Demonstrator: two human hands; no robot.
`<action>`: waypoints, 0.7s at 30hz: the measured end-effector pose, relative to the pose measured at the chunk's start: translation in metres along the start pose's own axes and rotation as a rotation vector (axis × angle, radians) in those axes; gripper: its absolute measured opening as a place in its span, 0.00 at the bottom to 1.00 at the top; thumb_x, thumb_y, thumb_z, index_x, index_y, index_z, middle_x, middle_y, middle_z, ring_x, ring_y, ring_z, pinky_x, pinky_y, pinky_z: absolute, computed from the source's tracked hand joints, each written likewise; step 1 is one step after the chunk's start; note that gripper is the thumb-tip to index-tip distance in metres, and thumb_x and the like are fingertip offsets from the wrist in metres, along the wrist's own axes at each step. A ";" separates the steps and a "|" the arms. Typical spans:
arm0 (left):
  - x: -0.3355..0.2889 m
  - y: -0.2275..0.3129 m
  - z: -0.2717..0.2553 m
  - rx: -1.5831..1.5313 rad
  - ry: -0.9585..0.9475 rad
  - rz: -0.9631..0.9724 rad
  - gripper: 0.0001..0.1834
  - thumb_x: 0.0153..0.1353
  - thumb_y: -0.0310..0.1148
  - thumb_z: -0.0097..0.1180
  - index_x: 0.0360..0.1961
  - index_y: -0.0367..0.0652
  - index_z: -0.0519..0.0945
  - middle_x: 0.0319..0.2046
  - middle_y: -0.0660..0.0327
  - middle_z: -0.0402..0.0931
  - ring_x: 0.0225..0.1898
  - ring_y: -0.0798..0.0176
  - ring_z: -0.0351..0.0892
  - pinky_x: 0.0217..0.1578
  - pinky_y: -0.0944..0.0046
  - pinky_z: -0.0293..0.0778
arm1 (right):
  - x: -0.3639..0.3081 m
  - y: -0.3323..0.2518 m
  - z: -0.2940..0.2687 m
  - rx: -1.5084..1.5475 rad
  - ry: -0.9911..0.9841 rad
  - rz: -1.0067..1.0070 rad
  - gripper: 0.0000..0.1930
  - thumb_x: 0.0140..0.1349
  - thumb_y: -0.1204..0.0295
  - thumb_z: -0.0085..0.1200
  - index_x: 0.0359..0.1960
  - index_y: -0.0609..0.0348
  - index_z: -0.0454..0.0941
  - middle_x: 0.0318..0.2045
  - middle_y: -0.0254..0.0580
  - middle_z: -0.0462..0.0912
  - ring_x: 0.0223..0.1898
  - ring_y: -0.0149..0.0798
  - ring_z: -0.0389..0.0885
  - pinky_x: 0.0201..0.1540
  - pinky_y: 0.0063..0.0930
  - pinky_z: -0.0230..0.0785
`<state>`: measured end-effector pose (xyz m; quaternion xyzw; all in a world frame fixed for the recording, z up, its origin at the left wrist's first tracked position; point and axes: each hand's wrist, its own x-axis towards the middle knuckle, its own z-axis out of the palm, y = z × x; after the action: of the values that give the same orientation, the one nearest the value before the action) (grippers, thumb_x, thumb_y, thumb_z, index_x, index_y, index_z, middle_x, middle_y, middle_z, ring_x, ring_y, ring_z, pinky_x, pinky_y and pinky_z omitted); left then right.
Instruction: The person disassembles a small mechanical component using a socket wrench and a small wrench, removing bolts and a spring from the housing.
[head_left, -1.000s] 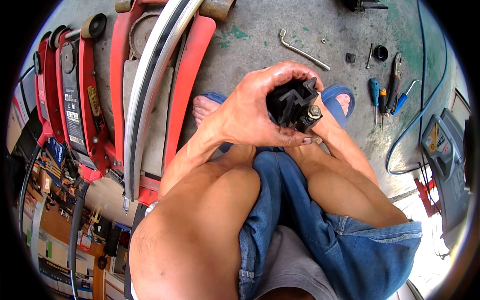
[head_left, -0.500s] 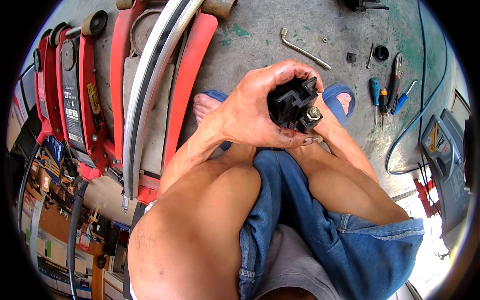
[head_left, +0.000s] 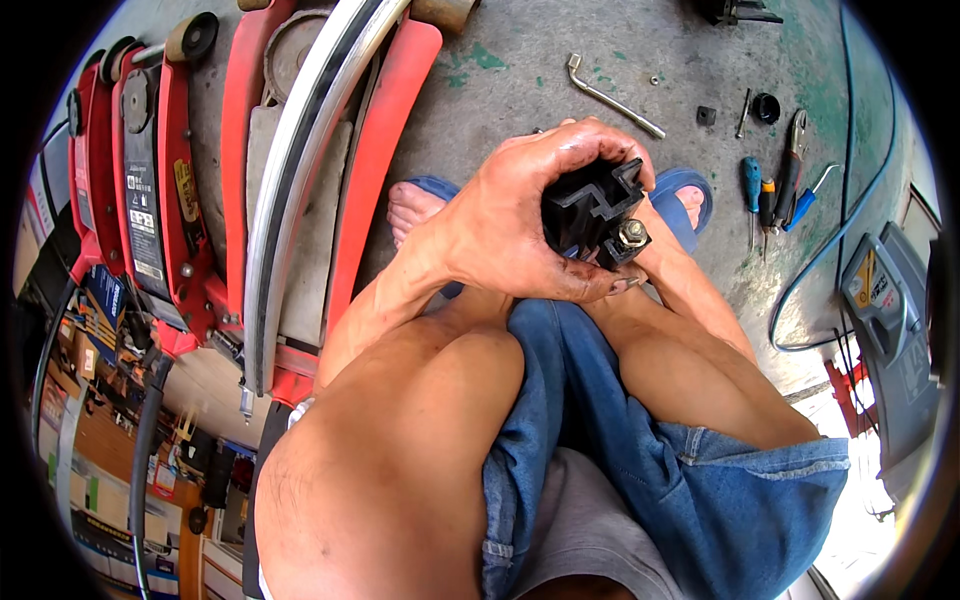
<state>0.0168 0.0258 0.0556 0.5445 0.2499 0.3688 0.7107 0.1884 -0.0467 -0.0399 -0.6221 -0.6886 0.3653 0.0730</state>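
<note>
My left hand (head_left: 500, 210) is curled round a black plastic part (head_left: 590, 210) above my shins. Its thumb and fingers are smeared with dark grease. The part has stepped ridges and a groove on its upper face. At its right corner sits a metal bolt with a hex nut (head_left: 632, 233). My right forearm (head_left: 690, 285) comes in from the right and runs behind the part. There the right hand's fingers are hidden by the part and my left hand, so its grip does not show.
An L-shaped socket wrench (head_left: 615, 98) lies on the concrete beyond my hands. To the right are a blue screwdriver (head_left: 751, 183), pliers (head_left: 790, 165), a blue-handled hook tool (head_left: 805, 208) and a black cap (head_left: 766, 107). Red floor jacks (head_left: 390, 150) stand left; a blue hose (head_left: 850, 220) curves along the right.
The black part and my left hand have shifted slightly right, and the part is tilted a little differently. The grip looks the same.
</note>
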 end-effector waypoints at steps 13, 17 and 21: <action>0.003 0.003 0.000 -0.354 0.066 -0.206 0.32 0.49 0.34 0.77 0.54 0.37 0.76 0.44 0.56 0.82 0.45 0.59 0.83 0.49 0.60 0.79 | -0.001 0.031 0.033 0.029 -0.029 0.112 0.26 0.55 0.67 0.61 0.58 0.49 0.73 0.43 0.44 0.75 0.47 0.53 0.79 0.46 0.48 0.77; 0.001 0.000 -0.004 -1.189 0.254 -0.658 0.34 0.68 0.59 0.57 0.53 0.33 0.76 0.44 0.45 0.82 0.49 0.44 0.84 0.54 0.46 0.81 | 0.000 0.003 0.011 0.014 0.012 0.082 0.23 0.58 0.64 0.57 0.56 0.48 0.74 0.43 0.43 0.75 0.45 0.51 0.79 0.47 0.47 0.77; 0.002 -0.006 -0.007 -1.376 0.360 -0.719 0.36 0.71 0.62 0.48 0.52 0.33 0.77 0.45 0.45 0.82 0.48 0.38 0.84 0.54 0.29 0.79 | -0.001 0.001 -0.002 -0.079 -0.207 0.072 0.24 0.69 0.60 0.51 0.65 0.49 0.71 0.50 0.40 0.77 0.53 0.41 0.76 0.57 0.32 0.73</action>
<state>0.0141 0.0304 0.0480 -0.1985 0.2371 0.2707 0.9116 0.1905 -0.0470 -0.0388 -0.6079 -0.6835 0.4024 -0.0364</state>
